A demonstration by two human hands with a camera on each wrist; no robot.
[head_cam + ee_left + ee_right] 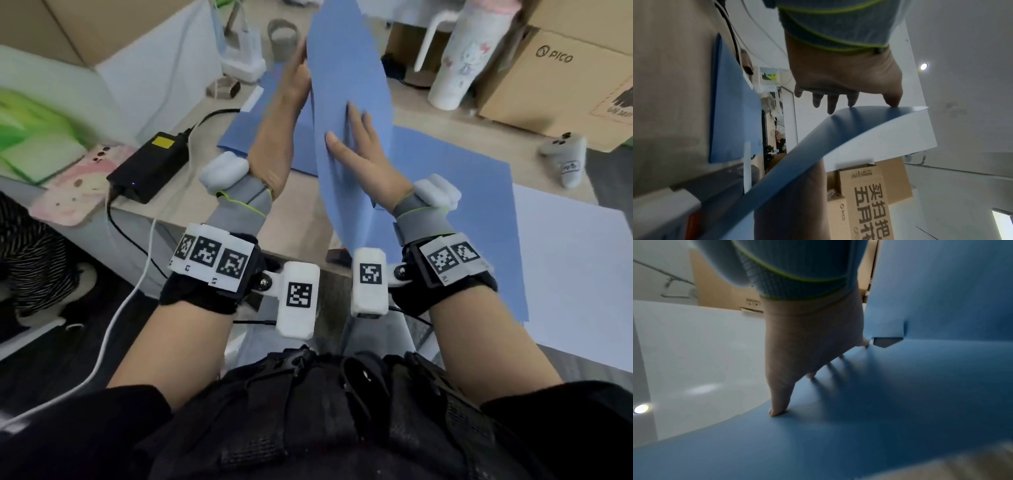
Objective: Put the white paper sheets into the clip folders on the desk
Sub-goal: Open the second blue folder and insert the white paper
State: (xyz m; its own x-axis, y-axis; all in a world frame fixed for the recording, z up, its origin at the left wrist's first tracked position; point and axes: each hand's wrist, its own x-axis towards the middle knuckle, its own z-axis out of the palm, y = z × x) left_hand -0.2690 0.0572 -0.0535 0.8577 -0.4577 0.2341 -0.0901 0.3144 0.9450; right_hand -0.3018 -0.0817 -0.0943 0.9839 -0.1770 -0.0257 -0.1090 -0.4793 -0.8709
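Observation:
I hold a blue clip folder (346,68) up on edge above the desk, between both hands. My left hand (291,89) lies along its left face with straight fingers; in the left wrist view the fingertips (830,107) and thumb touch the bent folder (807,154). My right hand (356,144) presses flat on the right face, with the fingers spread on the blue cover (900,402). A second blue folder (462,178) lies flat on the desk under it, and a third (274,113) lies behind. White paper sheets (575,267) lie at the right.
A black power adapter (150,164) with cables sits at the desk's left edge. A white tumbler (455,61), a cardboard box (565,75) and a grey controller (561,154) stand at the back right. A tape roll (282,37) is at the back.

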